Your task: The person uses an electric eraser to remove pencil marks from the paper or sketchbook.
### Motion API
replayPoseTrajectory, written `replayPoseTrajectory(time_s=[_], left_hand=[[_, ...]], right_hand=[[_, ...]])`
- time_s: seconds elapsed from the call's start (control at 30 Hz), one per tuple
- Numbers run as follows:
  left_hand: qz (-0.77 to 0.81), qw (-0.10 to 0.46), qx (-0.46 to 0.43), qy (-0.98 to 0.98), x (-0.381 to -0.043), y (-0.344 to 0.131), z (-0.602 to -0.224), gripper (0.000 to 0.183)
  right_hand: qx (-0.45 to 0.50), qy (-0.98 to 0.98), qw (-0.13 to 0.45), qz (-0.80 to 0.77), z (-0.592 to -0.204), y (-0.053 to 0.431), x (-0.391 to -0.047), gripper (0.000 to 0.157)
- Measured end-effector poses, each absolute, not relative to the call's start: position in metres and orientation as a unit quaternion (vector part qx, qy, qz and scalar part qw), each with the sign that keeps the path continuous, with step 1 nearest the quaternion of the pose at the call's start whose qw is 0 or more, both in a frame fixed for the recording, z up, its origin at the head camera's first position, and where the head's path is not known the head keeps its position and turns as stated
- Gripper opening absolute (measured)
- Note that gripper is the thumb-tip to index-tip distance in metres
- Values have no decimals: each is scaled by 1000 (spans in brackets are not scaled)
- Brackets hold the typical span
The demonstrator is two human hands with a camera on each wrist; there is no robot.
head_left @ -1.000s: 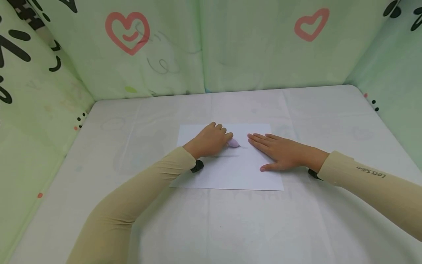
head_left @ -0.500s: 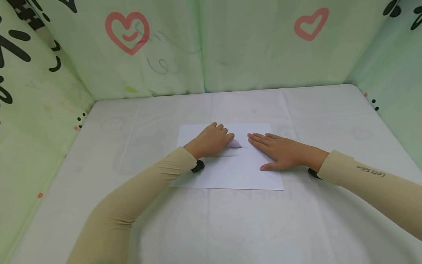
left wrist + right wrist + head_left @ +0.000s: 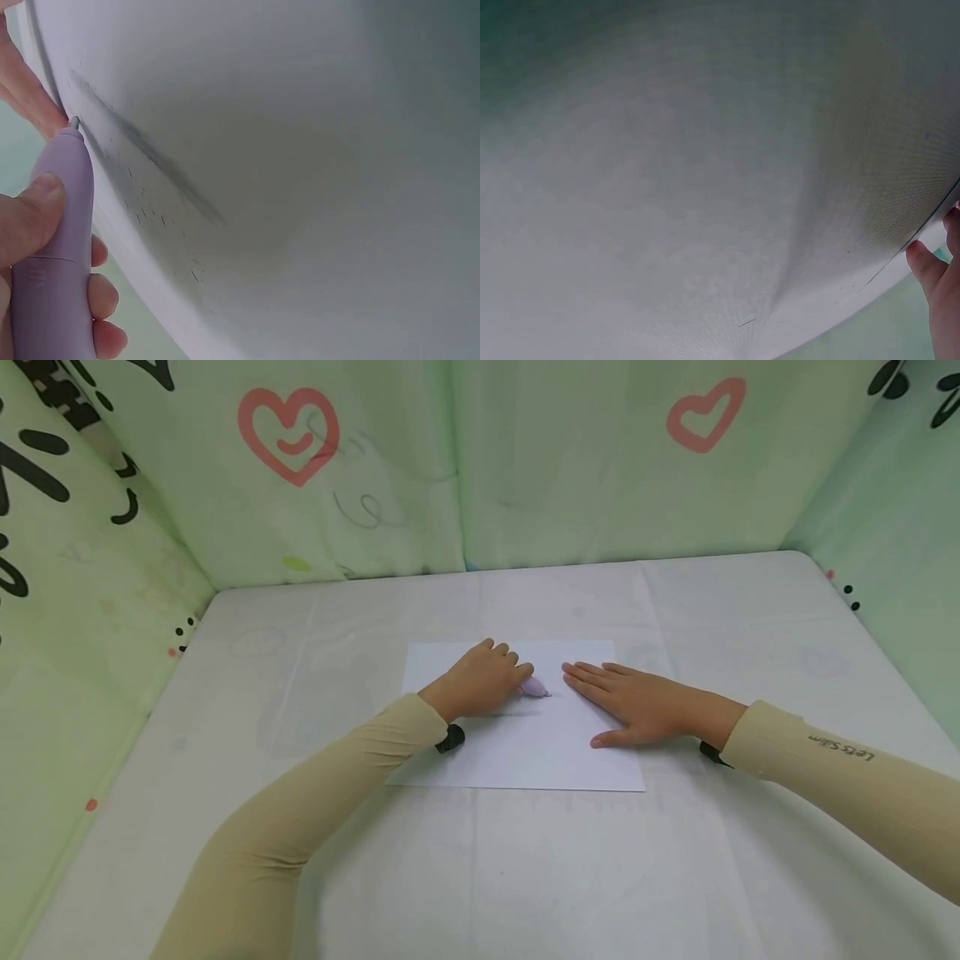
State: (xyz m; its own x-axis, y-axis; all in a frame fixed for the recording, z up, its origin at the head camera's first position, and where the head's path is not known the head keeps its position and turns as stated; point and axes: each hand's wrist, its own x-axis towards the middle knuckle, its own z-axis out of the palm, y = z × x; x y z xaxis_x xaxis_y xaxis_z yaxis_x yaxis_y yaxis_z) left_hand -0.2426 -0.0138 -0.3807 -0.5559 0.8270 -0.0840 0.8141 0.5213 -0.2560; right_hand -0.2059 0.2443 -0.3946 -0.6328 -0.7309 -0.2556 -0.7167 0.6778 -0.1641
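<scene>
My left hand grips a lilac electric eraser, its thumb laid along the barrel and fingers curled round the far side. The eraser's narrow tip meets a white sheet of paper. A dark grey pencil streak runs across the sheet beside the tip, and small dark crumbs lie scattered near it. On the sheet's right part, my right hand rests flat, palm down, fingers straight and thumb spread. Only some of its fingertips show in the right wrist view.
The paper lies mid-table on a white cloth with creases. Green curtains with hearts and dark marks enclose the back and both sides. Each wrist carries a black camera strap under a beige sleeve.
My left hand has shifted very slightly to the right with the electric eraser, then stayed nearly still. The right hand keeps its place on the paper.
</scene>
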Motion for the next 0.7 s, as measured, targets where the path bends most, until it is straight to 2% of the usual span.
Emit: replayPoseTrajectory(time_s=[0.7], left_hand=[[136,30,-479,-867,-243,-15,-382,24]], right_hand=[[-400,903,154,-28,-394,244,-206,91]])
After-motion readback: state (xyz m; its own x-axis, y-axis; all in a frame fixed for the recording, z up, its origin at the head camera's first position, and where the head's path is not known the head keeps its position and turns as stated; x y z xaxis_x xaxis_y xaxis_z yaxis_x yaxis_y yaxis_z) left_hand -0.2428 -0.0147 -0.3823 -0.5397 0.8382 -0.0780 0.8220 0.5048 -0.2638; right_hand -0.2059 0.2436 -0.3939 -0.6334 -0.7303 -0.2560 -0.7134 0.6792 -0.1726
